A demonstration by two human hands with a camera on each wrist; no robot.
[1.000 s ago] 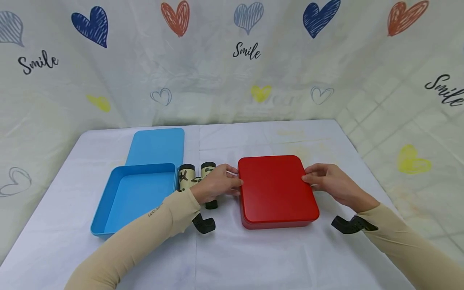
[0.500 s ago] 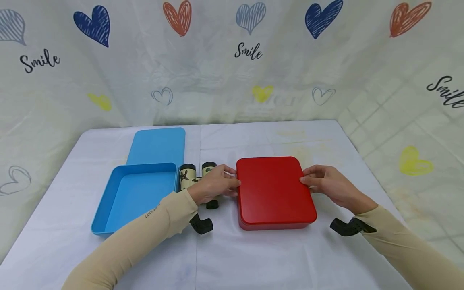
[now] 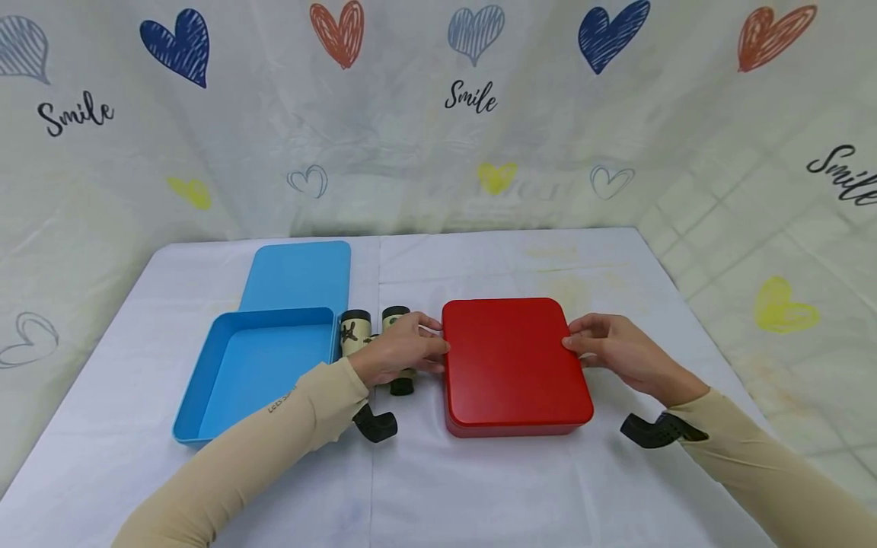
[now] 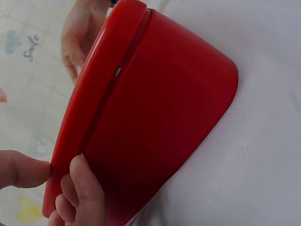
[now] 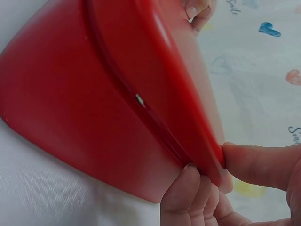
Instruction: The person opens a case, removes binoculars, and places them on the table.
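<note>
A square red box sits on the white-covered table with its lid on, a narrow seam running below the lid's rim. My left hand pinches the left side of the lid, thumb on the upper edge and fingertips tucked at the seam. From the other side, my right hand holds the lid's right edge the same way, its thumb pressed to the top rim. Behind my left hand, partly covered by it, stand cream, dark-patterned tubes with black ends, like binoculars.
An open, shallow blue box stands on the left, its flat blue lid lying behind it. A printed curtain hangs behind the table. Black wrist mounts stick out under the sleeves.
The red box has slid slightly left and a little toward me, both hands moving along with it. The blue box, its lid and the cream tubes have stayed in place.
</note>
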